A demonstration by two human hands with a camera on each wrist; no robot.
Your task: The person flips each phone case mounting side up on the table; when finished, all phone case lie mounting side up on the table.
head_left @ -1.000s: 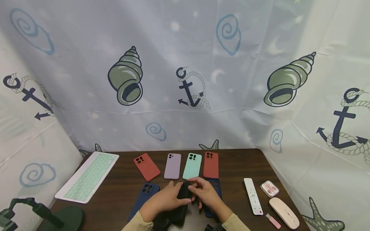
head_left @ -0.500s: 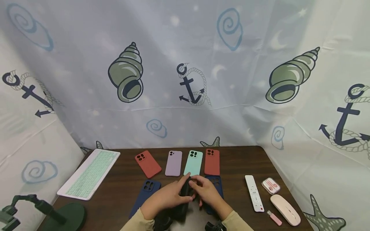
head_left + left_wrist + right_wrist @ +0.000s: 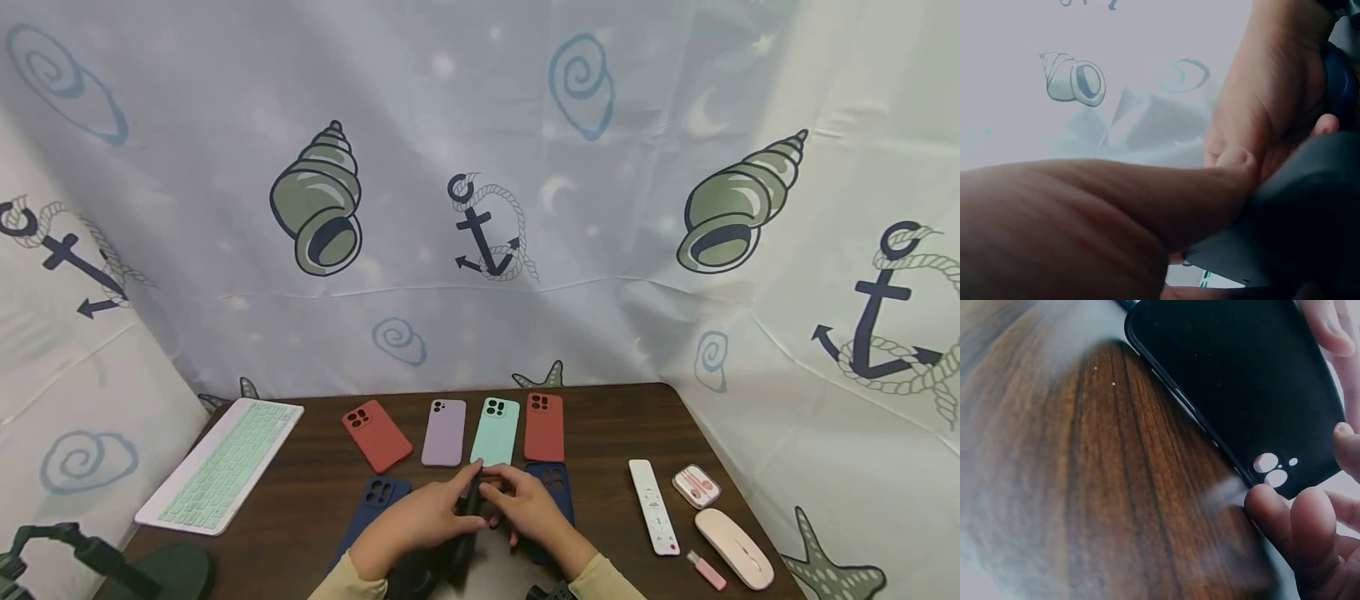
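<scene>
Black soft-shell phone case (image 3: 471, 510) held on edge above the near middle of the dark wooden table (image 3: 315, 492), left hand (image 3: 420, 521) gripping one side, right hand (image 3: 525, 508) pinching the other, likely to flex it; navy case (image 3: 375, 500) flat at left.

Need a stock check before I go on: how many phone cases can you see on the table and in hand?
7. Back row: red case, lilac case, mint case, second red case. Nearer: navy case on the left, second navy case partly under the right hand, black case held in both hands. More may be hidden.
</scene>
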